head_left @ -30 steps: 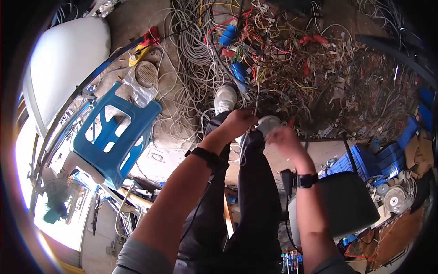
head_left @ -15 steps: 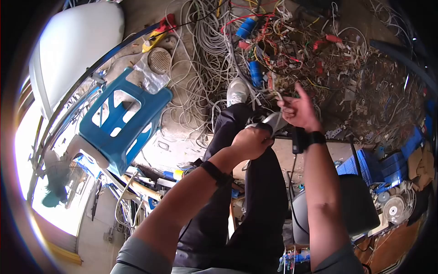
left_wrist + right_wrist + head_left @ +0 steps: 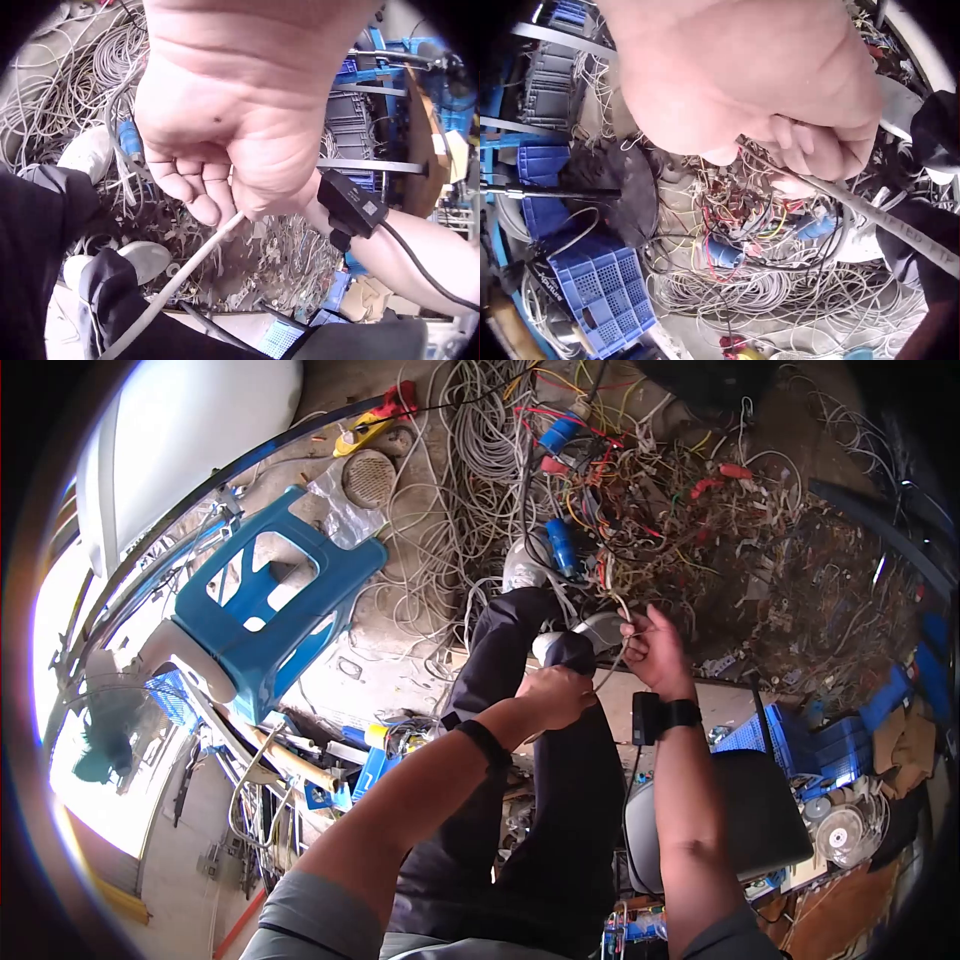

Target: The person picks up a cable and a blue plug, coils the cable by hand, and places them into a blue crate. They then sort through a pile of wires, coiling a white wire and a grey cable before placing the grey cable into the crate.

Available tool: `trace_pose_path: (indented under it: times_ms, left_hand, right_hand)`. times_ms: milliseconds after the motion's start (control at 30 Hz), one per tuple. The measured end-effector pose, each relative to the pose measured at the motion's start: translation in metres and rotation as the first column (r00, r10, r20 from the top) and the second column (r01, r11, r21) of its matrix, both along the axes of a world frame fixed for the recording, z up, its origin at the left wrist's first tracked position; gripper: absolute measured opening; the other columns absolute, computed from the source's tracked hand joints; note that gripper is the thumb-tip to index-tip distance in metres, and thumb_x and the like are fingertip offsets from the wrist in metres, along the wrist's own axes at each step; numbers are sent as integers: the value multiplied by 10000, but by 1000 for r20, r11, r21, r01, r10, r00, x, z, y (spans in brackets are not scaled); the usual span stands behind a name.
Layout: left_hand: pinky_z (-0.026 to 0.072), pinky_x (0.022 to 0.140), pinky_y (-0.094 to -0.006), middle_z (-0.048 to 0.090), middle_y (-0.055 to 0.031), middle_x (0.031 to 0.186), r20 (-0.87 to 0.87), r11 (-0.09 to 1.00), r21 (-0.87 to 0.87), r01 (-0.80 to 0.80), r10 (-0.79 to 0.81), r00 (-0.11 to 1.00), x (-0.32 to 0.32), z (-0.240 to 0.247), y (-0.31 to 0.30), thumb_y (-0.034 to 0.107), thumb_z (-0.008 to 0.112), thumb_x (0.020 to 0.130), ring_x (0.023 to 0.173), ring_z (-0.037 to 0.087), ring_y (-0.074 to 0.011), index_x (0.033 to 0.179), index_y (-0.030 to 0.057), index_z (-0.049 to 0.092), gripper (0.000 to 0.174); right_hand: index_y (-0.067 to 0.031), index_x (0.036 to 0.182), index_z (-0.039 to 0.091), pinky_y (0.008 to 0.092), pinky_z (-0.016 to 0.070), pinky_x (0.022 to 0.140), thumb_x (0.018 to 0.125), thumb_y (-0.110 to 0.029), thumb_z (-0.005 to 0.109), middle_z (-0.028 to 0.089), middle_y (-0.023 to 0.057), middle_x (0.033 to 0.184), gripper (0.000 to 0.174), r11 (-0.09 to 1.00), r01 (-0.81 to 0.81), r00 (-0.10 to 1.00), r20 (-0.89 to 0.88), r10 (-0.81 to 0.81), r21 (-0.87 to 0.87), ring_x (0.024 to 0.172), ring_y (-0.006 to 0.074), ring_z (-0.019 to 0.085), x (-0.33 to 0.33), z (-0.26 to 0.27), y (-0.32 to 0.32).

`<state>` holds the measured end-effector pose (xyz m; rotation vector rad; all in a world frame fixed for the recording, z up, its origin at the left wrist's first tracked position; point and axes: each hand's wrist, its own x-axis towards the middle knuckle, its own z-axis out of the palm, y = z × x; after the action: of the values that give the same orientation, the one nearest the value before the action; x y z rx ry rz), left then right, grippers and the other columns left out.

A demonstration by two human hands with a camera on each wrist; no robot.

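Observation:
A grey cable [image 3: 889, 217] with printed lettering runs between the two hands. In the head view the left hand [image 3: 556, 697] grips it above the knees; the left wrist view shows that hand [image 3: 225, 142] with fingers curled round the pale cable [image 3: 176, 281]. The right hand [image 3: 655, 650], farther forward and to the right, pinches the cable between thumb and fingers; in the right wrist view the same hand [image 3: 757, 90] has its fingers curled over it. Shoes [image 3: 524, 564] stand on the floor beyond the hands.
Coils of grey cable [image 3: 490, 435] and a heap of wires and scraps [image 3: 660, 490] cover the floor ahead. A blue stool [image 3: 225, 625] stands at the left; a black seat [image 3: 740, 815] and blue crates [image 3: 840, 745] lie at the right.
The right hand has moved down and closer to the left hand since half a second ago, its fingers now bent in on the cable. The left hand has shifted slightly, still gripping. The head view has tilted.

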<state>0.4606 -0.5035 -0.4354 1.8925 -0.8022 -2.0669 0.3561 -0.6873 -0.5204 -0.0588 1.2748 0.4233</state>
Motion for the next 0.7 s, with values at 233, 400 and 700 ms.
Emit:
trace_pose_path:
  times_ms: [233,400,700]
  left_hand:
    - [520,772,-422,684,-101,886,51,995,-10,-94,95,994,-11,-4,-2,379,566,873,882,653,-305,936,142,684,272]
    - [518,818,-405,692,-88,977,-30,993,-36,-113,111,993,-12,-3,2,368,546,870,946,648,-296,1026,179,683,281]
    - [508,857,-405,681,-95,1021,-35,1000,24,-14,15,999,-29,-7,19,390,510,893,995,633,-309,1163,172,620,364]
  right_hand:
    - [-13,1116,586,206,290,492,989,-420,374,538,13,759,476,985,171,985,-15,-171,1,483,64,317,-9,1,-7]
    - [-35,1111,592,192,255,439,959,-257,482,526,-23,687,291,971,-193,980,-86,182,-143,456,49,320,-25,-22,-20]
    - [-112,928,563,209,224,402,949,-240,472,433,-64,576,159,924,-372,928,-50,369,-86,415,52,261,1,-15,16]
